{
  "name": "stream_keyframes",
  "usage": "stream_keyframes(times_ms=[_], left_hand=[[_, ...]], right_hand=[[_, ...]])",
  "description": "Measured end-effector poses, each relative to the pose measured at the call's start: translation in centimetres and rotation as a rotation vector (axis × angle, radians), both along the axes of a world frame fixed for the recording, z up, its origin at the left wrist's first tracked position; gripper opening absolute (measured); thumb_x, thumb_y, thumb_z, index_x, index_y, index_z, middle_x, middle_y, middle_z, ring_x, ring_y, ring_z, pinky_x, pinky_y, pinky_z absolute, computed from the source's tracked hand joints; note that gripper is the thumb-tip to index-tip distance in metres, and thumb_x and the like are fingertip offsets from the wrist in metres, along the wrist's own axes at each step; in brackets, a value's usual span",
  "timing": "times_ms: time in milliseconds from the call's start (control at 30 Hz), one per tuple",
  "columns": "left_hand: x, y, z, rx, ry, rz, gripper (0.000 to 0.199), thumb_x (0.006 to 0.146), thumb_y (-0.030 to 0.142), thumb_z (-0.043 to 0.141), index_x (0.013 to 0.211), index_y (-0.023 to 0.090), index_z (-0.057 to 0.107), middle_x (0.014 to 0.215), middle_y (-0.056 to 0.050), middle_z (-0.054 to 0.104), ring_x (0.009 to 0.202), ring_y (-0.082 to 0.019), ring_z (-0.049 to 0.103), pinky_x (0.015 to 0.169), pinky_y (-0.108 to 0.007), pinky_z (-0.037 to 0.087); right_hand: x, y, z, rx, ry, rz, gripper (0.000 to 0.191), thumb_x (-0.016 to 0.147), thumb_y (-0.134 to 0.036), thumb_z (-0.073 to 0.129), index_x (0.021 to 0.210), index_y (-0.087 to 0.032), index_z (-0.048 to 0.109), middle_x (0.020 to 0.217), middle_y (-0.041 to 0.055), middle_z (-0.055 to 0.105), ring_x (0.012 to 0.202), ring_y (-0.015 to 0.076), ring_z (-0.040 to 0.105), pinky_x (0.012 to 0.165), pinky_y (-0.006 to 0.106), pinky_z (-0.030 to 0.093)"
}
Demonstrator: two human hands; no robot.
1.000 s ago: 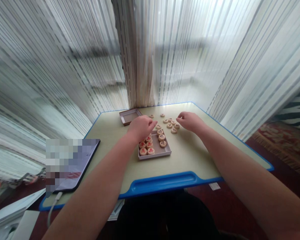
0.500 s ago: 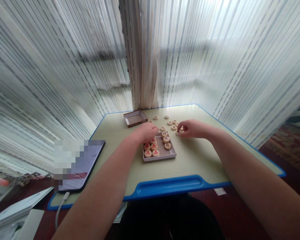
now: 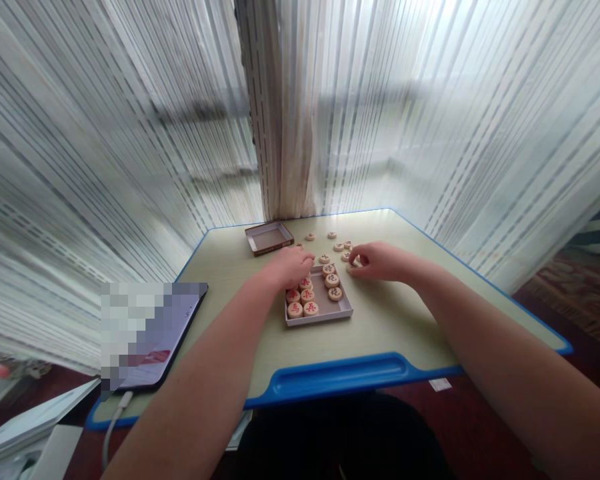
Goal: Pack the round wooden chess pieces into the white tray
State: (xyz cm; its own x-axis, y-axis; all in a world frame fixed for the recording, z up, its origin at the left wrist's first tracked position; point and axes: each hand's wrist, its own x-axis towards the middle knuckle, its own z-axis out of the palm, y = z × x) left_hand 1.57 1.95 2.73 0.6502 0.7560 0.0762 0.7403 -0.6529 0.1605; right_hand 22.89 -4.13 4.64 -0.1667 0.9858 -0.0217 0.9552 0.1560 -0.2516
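A shallow cardboard box [image 3: 320,320] holds xiangqi pieces: red-marked ones [image 3: 307,295] in columns on the left, dark-marked ones [image 3: 332,281] along the right wall. Over the box's back left part lies my left hand [image 3: 293,267], its fingers curled together and pointing right. Whatever is beneath those fingers is hidden. Just right of the box, my right hand [image 3: 375,261] is closed in a pinch on a xiangqi piece [image 3: 351,269] at the table top. More loose pieces [image 3: 339,247] lie scattered behind it, some partly covered by its fingers.
A box lid [image 3: 270,239] lies open side up at the back left. A tablet [image 3: 155,353] with a charging cable [image 3: 111,427] rests at the table's left edge. The table [image 3: 405,320] has a blue rim and front tray [image 3: 340,375]. Curtains [image 3: 290,133] hang behind.
My right hand has shifted slightly left toward the box, with the pinched piece moving along. My left hand stays over the box's back left part.
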Motion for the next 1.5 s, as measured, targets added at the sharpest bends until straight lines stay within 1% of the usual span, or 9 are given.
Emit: stream_keyframes(times_ms=[167, 267, 367, 600, 867, 1000, 1133, 1333, 1500], left_hand=[[0.0, -0.3, 0.1, -0.031, -0.028, 0.012, 0.047, 0.086, 0.031, 0.029, 0.119, 0.016, 0.060, 0.127, -0.009, 0.057, 0.118, -0.020, 0.050, 0.101, -0.030, 0.037], [0.0, -0.3, 0.1, -0.016, -0.018, 0.007, 0.045, 0.087, 0.031, 0.029, 0.113, 0.018, 0.064, 0.122, -0.008, 0.061, 0.114, -0.020, 0.052, 0.099, -0.030, 0.038], [0.1, -0.1, 0.1, 0.006, -0.008, -0.008, 0.043, 0.087, 0.031, 0.030, 0.104, 0.019, 0.067, 0.115, -0.006, 0.064, 0.110, -0.019, 0.055, 0.096, -0.028, 0.040], [0.0, -0.1, 0.1, -0.028, -0.064, 0.014, 0.039, 0.084, 0.029, 0.036, 0.103, 0.019, 0.069, 0.113, -0.006, 0.066, 0.105, -0.020, 0.057, 0.092, -0.027, 0.042], [-0.6, 0.4, 0.0, 0.025, -0.140, 0.169, 0.038, 0.086, 0.028, 0.038, 0.112, 0.021, 0.065, 0.117, -0.006, 0.064, 0.108, -0.021, 0.057, 0.095, -0.030, 0.041], [-1.0, 1.0, -0.2, 0.105, -0.124, 0.195, 0.041, 0.088, 0.027, 0.033, 0.118, 0.018, 0.060, 0.125, -0.008, 0.059, 0.117, -0.021, 0.051, 0.102, -0.032, 0.036], [-0.8, 0.8, -0.6, -0.017, -0.187, 0.112, 0.060, 0.092, 0.047, 0.019, 0.127, 0.011, 0.052, 0.135, -0.012, 0.049, 0.127, -0.020, 0.043, 0.106, -0.030, 0.031], [-0.8, 0.5, -0.6, -0.155, -0.216, 0.115, 0.081, 0.085, 0.064, 0.003, 0.126, 0.014, 0.053, 0.133, -0.012, 0.051, 0.123, -0.026, 0.046, 0.101, -0.036, 0.035], [-0.9, 0.6, -0.5, -0.171, -0.240, 0.103, 0.082, 0.085, 0.064, 0.003, 0.122, 0.014, 0.056, 0.127, -0.012, 0.056, 0.118, -0.025, 0.051, 0.096, -0.034, 0.039]], right_hand=[[-0.9, -1.4, 1.0, 0.084, 0.191, 0.164, 0.027, 0.076, -0.039, 0.055, 0.090, -0.018, 0.065, 0.066, 0.0005, 0.058, 0.059, 0.0119, 0.050, 0.057, 0.025, 0.038], [-1.8, -2.5, 1.4, 0.114, 0.248, 0.341, 0.025, 0.074, -0.037, 0.058, 0.087, -0.017, 0.065, 0.079, 0.0045, 0.062, 0.070, 0.0135, 0.054, 0.063, 0.025, 0.041], [-2.3, -2.8, 1.4, 0.118, 0.232, 0.381, 0.024, 0.075, -0.037, 0.058, 0.086, -0.017, 0.066, 0.083, 0.0058, 0.064, 0.071, 0.0138, 0.055, 0.065, 0.026, 0.043], [-0.6, -1.0, 0.2, 0.169, 0.023, 0.107, 0.016, 0.070, -0.028, 0.058, 0.082, -0.019, 0.066, 0.087, 0.0052, 0.067, 0.072, 0.0163, 0.057, 0.063, 0.026, 0.041], [-0.1, -0.3, -0.5, -0.010, 0.061, 0.139, 0.025, 0.069, -0.034, 0.062, 0.090, -0.021, 0.066, 0.087, 0.0037, 0.067, 0.072, 0.0163, 0.058, 0.062, 0.026, 0.042], [1.2, 0.8, -0.7, 0.155, 0.111, -0.005, 0.028, 0.078, -0.035, 0.052, 0.097, -0.018, 0.064, 0.089, 0.0060, 0.066, 0.077, 0.0174, 0.058, 0.066, 0.027, 0.042], [2.5, 2.3, -1.9, 0.347, 0.084, -0.202, 0.032, 0.079, -0.019, 0.044, 0.106, -0.013, 0.060, 0.103, 0.0109, 0.064, 0.098, 0.0218, 0.055, 0.084, 0.031, 0.040], [2.1, 2.9, -2.9, 0.202, 0.232, -0.304, 0.047, 0.080, -0.016, 0.043, 0.127, -0.011, 0.045, 0.109, 0.0118, 0.065, 0.093, 0.0182, 0.060, 0.079, 0.027, 0.044], [1.9, 2.8, -2.5, 0.136, 0.267, -0.249, 0.031, 0.078, -0.018, 0.048, 0.107, -0.017, 0.061, 0.102, 0.0071, 0.068, 0.090, 0.0168, 0.061, 0.076, 0.024, 0.045]])
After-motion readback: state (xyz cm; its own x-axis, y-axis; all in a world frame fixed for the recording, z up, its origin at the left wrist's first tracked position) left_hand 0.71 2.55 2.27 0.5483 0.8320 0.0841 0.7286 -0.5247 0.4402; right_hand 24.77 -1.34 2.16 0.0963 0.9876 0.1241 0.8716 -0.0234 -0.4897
